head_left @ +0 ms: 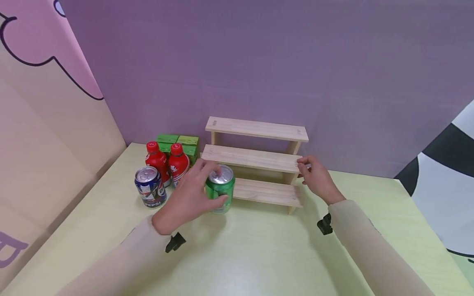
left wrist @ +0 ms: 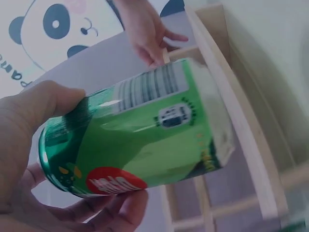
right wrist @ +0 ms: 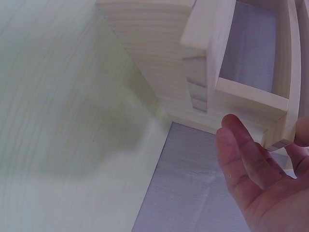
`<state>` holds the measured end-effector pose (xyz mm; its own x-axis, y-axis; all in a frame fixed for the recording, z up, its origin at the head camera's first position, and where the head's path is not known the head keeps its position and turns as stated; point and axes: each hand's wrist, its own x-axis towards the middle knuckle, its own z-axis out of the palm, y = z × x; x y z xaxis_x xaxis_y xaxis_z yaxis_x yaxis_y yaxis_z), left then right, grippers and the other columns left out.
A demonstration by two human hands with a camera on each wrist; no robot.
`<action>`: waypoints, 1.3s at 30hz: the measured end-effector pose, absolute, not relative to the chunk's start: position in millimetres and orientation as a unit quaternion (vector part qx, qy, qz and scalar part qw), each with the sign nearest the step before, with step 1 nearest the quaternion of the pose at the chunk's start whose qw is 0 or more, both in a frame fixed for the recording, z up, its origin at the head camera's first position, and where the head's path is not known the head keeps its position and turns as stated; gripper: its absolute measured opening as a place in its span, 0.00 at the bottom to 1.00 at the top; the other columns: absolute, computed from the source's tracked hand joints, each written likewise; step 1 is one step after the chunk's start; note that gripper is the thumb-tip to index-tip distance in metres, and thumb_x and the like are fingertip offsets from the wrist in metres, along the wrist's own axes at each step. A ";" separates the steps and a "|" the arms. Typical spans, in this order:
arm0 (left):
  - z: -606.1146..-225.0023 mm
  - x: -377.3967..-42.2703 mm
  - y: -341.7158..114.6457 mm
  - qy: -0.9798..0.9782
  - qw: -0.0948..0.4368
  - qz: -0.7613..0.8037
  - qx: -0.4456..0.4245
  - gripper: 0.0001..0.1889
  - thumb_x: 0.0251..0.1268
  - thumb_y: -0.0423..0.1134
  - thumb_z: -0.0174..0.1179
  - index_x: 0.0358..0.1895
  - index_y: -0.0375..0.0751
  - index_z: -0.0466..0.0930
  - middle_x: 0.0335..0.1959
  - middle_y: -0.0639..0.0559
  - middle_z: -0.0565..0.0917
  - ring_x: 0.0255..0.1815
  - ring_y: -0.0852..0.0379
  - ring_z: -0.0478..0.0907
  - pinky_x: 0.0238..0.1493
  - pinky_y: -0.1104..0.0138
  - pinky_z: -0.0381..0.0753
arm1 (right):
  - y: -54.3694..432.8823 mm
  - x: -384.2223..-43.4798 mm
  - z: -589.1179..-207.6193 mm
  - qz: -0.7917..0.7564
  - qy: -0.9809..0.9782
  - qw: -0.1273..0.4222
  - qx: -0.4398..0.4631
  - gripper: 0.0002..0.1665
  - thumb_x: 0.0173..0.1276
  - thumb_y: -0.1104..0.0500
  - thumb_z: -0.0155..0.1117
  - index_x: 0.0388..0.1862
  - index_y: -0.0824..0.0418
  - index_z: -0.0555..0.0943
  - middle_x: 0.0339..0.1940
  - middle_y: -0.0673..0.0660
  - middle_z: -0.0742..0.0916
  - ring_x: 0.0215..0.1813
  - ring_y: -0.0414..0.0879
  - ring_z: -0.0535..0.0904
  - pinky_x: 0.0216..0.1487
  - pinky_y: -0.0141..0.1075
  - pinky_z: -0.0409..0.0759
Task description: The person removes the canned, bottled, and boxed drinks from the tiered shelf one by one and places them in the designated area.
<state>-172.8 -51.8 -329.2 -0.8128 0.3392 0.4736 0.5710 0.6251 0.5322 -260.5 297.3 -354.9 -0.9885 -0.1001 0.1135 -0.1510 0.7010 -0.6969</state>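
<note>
My left hand point(head_left: 190, 191) grips a green drink can point(head_left: 222, 188), thumb on the near side and fingers round the far side. The can is upright, its silver lid facing up, in front of the left end of a three-step wooden display stand point(head_left: 253, 156). Whether its base touches the table I cannot tell. In the left wrist view, the can point(left wrist: 140, 130) shows a barcode and a red label. At the stand's right end, my right hand point(head_left: 314, 176) pinches the end of the middle step; the right wrist view has the fingers point(right wrist: 236, 159) beneath that board point(right wrist: 292, 72).
Left of the stand are two red bottles point(head_left: 157, 160) with red caps and a dark blue Pepsi can point(head_left: 150, 187). Green cartons point(head_left: 189, 150) stand behind them, partly hidden. A purple wall point(head_left: 259, 61) rises behind the pale table point(head_left: 255, 255).
</note>
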 end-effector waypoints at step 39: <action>-361.4 -168.8 -125.4 -0.933 0.225 -0.132 -0.247 0.33 0.34 0.37 0.80 0.47 0.32 0.73 0.49 0.39 0.75 0.52 0.41 0.63 0.49 0.50 0.67 | 307.4 -256.1 -351.9 0.387 -0.919 0.030 0.069 0.17 0.77 0.59 0.42 0.57 0.70 0.65 0.51 0.68 0.74 0.46 0.62 0.79 0.41 0.51 0.80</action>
<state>-168.8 -125.4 -361.4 -0.7761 0.4022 0.4857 0.5212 0.8427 0.1351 -256.1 307.4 -351.9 -0.9885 -0.1039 0.1095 -0.1509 0.6904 -0.7075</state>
